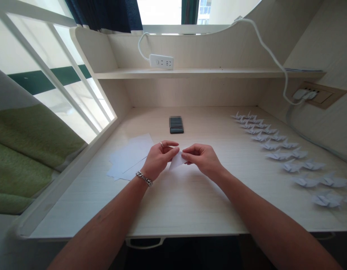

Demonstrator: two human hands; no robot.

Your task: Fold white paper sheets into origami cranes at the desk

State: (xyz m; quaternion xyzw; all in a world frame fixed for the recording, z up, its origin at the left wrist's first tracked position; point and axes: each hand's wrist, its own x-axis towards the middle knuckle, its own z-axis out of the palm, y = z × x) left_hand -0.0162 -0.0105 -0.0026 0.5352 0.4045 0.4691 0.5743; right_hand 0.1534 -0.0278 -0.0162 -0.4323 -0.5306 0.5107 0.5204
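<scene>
Both my hands meet over the middle of the desk around a small folded piece of white paper [176, 161]. My left hand [159, 157], with a ring on one finger and a chain bracelet at the wrist, pinches the paper's upper left side between thumb and fingers. At the paper's right edge, the thumb and fingertips of my right hand [202, 156] are closed on it. A pointed corner hangs down toward me between the hands. Part of the paper is hidden behind the fingers. Loose white paper sheets [131, 155] lie overlapping just left of my left hand.
Several folded paper cranes [278, 155] stand in two rows along the desk's right side. Beyond my hands lies a dark phone-like object [176, 127], partly pixelated. A white power strip [161, 62] rests on the shelf [201, 74]. Its cable [270, 52] runs to the wall socket [321, 94].
</scene>
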